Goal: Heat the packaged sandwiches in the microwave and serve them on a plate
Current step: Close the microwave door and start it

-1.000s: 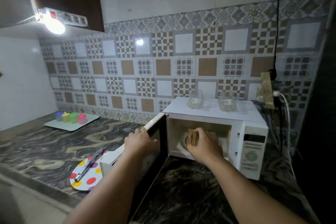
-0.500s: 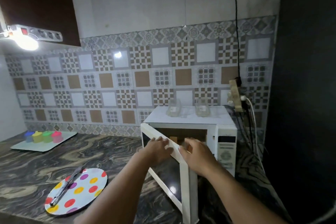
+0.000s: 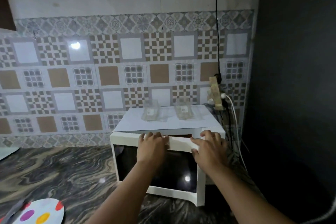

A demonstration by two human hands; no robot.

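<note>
Dark marbled surface carries white microwave at the fingers, w/ dotted plate well left, below.

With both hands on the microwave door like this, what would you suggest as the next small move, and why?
Probably push the microwave door the rest of the way shut. A dark gap shows along its top edge, so it is not latched, and the left hand and right hand are both on its upper edge.

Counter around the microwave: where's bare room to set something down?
Bare marble counter left of the microwave, between the tiled wall and the dotted plate. Crowded: microwave top holds two clear containers; cables fill its right side.
</note>
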